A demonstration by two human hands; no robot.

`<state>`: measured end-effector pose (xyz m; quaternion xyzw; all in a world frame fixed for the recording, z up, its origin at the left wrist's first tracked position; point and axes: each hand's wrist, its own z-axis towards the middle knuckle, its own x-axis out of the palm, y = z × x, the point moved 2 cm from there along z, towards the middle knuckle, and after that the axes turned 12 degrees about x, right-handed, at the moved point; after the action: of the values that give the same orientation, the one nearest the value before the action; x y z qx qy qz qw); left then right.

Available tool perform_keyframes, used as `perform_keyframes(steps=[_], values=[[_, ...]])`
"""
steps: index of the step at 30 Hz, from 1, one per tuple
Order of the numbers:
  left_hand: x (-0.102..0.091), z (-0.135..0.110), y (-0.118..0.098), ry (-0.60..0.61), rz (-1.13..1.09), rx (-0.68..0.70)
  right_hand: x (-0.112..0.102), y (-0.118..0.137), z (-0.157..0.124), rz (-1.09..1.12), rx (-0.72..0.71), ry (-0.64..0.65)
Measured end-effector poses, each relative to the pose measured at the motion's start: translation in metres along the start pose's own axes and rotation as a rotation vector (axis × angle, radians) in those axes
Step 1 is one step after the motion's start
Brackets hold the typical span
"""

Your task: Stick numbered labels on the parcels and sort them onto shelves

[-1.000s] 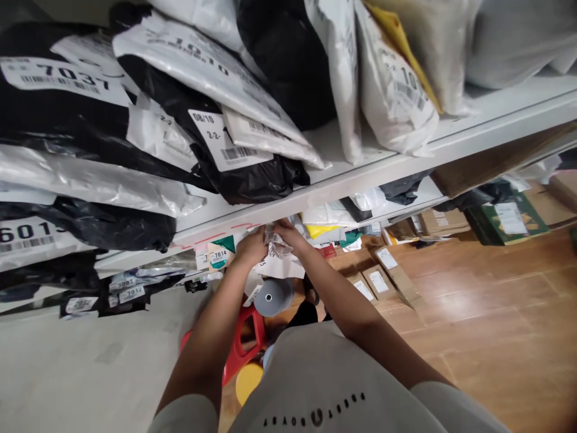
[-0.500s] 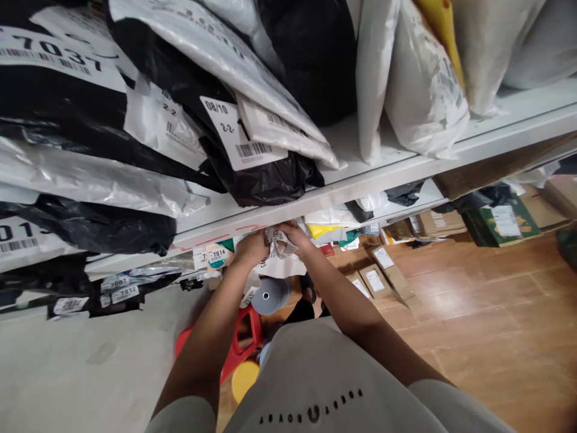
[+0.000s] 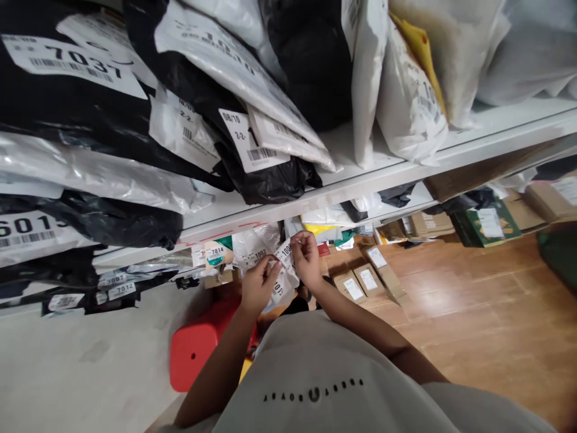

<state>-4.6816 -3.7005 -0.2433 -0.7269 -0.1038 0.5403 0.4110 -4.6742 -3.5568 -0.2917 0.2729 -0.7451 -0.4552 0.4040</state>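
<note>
My left hand [image 3: 258, 282] and my right hand [image 3: 306, 257] both pinch a crumpled white label strip [image 3: 285, 264] with printed numbers, held between them in front of my chest. Just behind the strip lies a grey-white plastic parcel [image 3: 252, 245] marked 1002, under the edge of the white shelf [image 3: 342, 191]. My fingers are closed on the paper.
Black and white mailer bags [image 3: 189, 108] with barcode labels fill the shelf above. A red stool [image 3: 198, 355] stands below my left arm. Small cardboard boxes [image 3: 363, 279] lie on the wooden floor [image 3: 473, 313]; a green box [image 3: 484, 225] sits further right.
My hands have come down and towards me from the shelf edge with the label strip. The grey tape roll over the stool is no longer in sight.
</note>
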Motion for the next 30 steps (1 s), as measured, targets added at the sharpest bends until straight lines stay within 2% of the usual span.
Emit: perform_keyframes(steps=[2,6,8,11,14,17,20,24,26,28,30], values=[[0.005,-0.003,0.002,-0.039,-0.118,0.009,-0.002,0.003,-0.006,-0.023,-0.019,-0.067],[0.011,-0.002,0.005,-0.012,-0.195,0.036,-0.006,0.007,-0.012,-0.026,0.008,-0.122],[0.011,-0.003,0.006,-0.047,-0.251,0.042,-0.011,0.011,-0.013,-0.045,-0.013,-0.164],[0.01,-0.007,0.006,-0.106,-0.143,0.072,-0.018,0.017,-0.015,-0.074,-0.02,-0.215],[0.013,-0.011,0.001,-0.052,0.007,0.16,-0.022,0.024,-0.017,-0.1,0.04,-0.208],[0.017,-0.013,-0.005,0.018,-0.105,0.197,-0.022,0.028,-0.02,-0.11,0.047,-0.222],[0.022,-0.013,-0.012,0.023,-0.216,0.17,-0.023,0.025,-0.023,-0.132,0.048,-0.247],[0.029,-0.01,-0.019,0.052,-0.152,0.171,-0.029,0.013,-0.029,-0.135,0.087,-0.212],[0.031,-0.009,-0.016,0.046,-0.153,0.127,-0.036,0.012,-0.032,-0.188,0.066,-0.183],[0.031,-0.009,-0.01,0.038,-0.176,0.08,-0.042,0.016,-0.035,-0.353,-0.055,-0.097],[0.029,-0.009,-0.003,0.062,-0.197,0.089,-0.045,0.024,-0.038,-0.579,-0.254,0.086]])
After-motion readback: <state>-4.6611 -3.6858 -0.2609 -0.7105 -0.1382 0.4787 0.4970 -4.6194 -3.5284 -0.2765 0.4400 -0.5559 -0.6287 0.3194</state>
